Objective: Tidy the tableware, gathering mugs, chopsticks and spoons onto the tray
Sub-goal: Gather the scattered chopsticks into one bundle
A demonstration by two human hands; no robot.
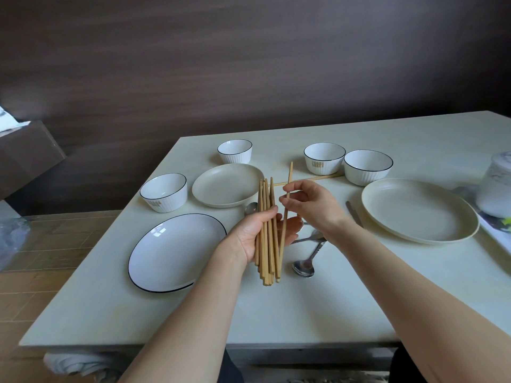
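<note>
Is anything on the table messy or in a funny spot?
Yes. One chopstick lies alone on the table between the bowls, apart from the bundle of chopsticks in the left hand. Some spoons lie crossed over each other near the right hand. Nothing looks spilled or broken.

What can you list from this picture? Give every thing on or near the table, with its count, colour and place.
Bowls: four, white, far half of table.
Plates: three; two cream, one white with dark rim, front left.
Chopstick bundle: tan, in left hand.
Single chopstick: tan, in right hand.
Loose chopstick: one, tan, lying by the bowls.
Spoons: several, silver, centre.
Mug: marbled white, right edge.
Table: pale.
Left hand.
Right hand.
</note>
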